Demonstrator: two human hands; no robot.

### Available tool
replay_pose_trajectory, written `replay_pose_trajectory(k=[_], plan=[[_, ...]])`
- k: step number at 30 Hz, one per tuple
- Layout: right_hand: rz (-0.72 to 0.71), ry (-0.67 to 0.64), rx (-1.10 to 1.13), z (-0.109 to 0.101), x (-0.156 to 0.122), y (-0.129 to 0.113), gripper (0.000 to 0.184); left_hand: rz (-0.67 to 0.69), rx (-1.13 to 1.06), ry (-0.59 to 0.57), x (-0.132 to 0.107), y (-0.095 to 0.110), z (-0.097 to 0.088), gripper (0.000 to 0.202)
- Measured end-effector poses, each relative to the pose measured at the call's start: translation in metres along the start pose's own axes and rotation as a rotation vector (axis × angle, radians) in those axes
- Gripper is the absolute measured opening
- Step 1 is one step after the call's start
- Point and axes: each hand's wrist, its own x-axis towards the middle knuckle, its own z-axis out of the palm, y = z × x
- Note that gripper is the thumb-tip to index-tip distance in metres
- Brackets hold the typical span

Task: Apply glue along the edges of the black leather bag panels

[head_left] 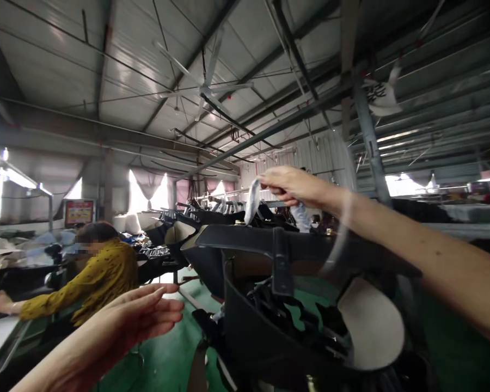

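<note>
My right hand reaches forward over a line of black curved carriers, its fingers pinched on a small pale piece that hangs down from them. My left hand is held out at the lower left with fingers stretched together and flat, holding nothing. The nearest black carrier sits right below my right arm and holds dark straps and a round pale insole-like piece.
A person in a yellow patterned top leans over a table at the left. More black carriers run away into the hall. Green floor lies below; steel posts and roof beams stand overhead.
</note>
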Motion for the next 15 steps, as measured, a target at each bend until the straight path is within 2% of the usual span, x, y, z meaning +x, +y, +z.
replay_pose_trajectory(k=[3, 6, 11, 15], plan=[[0.027, 0.116, -0.081, -0.037, 0.000, -0.010, 0.028, 0.036, -0.019, -0.036, -0.002, -0.004, 0.017, 0.042], [0.084, 0.241, -0.090, -0.063, 0.009, -0.011, 0.031, 0.011, -0.029, -0.052, 0.000, -0.013, 0.024, 0.041], [0.169, 0.283, -0.041, -0.084, 0.029, -0.011, 0.034, -0.022, -0.021, -0.064, 0.002, -0.031, 0.026, 0.042], [0.237, 0.306, -0.015, -0.098, 0.044, -0.010, 0.045, -0.038, 0.005, -0.041, 0.000, -0.041, 0.026, 0.038]])
